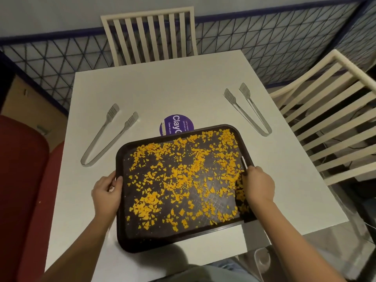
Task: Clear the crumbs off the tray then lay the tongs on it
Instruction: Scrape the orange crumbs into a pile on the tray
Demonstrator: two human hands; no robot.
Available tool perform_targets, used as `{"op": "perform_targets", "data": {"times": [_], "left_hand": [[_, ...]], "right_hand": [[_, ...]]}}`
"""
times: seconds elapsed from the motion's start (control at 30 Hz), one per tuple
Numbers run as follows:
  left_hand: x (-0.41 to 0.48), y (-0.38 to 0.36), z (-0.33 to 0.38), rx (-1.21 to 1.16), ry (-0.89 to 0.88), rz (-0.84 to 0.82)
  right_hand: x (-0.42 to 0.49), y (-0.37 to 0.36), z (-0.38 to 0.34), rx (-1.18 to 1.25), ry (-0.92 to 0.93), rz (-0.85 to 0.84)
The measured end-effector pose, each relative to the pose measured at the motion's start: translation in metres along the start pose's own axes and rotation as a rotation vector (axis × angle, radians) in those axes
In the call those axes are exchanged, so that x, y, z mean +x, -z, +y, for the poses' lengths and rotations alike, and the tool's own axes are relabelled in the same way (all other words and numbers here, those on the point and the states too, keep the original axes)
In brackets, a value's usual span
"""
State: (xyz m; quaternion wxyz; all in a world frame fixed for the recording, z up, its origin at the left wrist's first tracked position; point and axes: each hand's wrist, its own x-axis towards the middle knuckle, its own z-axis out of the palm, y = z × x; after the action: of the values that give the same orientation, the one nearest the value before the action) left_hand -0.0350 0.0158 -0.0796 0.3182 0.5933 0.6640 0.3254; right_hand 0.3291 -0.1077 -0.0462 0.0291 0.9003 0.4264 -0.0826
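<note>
While mesh fencing (50, 55) backs it, the white table (183, 88) holds two tongs (112, 111).

White table (183, 88) before me, purple sticker (173, 125) on it. Far chair (148, 35) opposite, right chair (325, 129) beside it. Red seat (22, 169) at my left.

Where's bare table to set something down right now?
Biggest patch: far table between left tongs and right tongs, beyond the sticker. Also right of the tray, nearer than the right tongs. Tray itself crowded with crumbs, left hand and right hand gripping its sides.
</note>
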Motion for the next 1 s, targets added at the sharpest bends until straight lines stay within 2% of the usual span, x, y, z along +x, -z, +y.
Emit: {"op": "perform_targets", "data": {"times": [0.17,0.33,0.47,0.63,0.77,0.87,1.0], "left_hand": [[-0.002,0.000,0.006,-0.016,0.013,-0.002],[-0.004,0.000,0.008,-0.008,0.014,0.003],[-0.003,-0.001,0.008,-0.003,0.014,0.007],[-0.003,-0.001,0.007,0.024,-0.021,0.022],[-0.001,-0.002,0.001,0.015,-0.017,0.037],[-0.002,-0.002,0.001,-0.006,-0.012,0.037],[-0.002,-0.002,0.003,0.004,-0.034,0.038]], "right_hand": [[0.023,0.005,-0.012,0.053,0.019,0.008],[0.040,0.008,-0.021,0.089,0.147,0.029],[0.026,0.009,0.002,0.080,0.122,0.099],[0.018,0.001,0.003,0.012,0.120,0.039],[0.011,-0.003,-0.003,0.050,0.206,0.027],[0.007,-0.005,0.004,0.064,0.154,0.072],[0.006,-0.001,0.002,-0.001,0.116,0.048]]}}
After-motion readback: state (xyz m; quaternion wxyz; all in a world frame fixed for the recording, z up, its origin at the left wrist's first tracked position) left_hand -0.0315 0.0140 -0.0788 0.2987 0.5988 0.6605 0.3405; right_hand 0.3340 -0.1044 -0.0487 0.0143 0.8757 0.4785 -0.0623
